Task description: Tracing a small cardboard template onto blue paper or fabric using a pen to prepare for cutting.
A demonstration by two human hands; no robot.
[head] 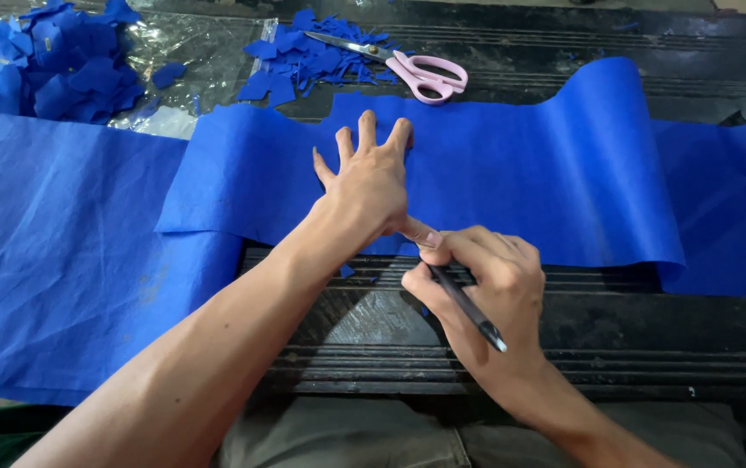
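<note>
Blue cloth [511, 173] on dark ridged bench [615, 347] — left hand [368, 186] spread flat, right hand [485, 286] pinching pen [468, 309].

A dark, grooved metal workbench [563, 364] carries long blue fabric sheets [520, 173]; at twelve o'clock lie pink-handled scissors [416, 74], at eleven o'clock blue fabric scraps [43, 61].

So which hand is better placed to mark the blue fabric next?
Probably the right hand: it grips the dark pen at the blue fabric edge. The left hand lies flat on it.
</note>
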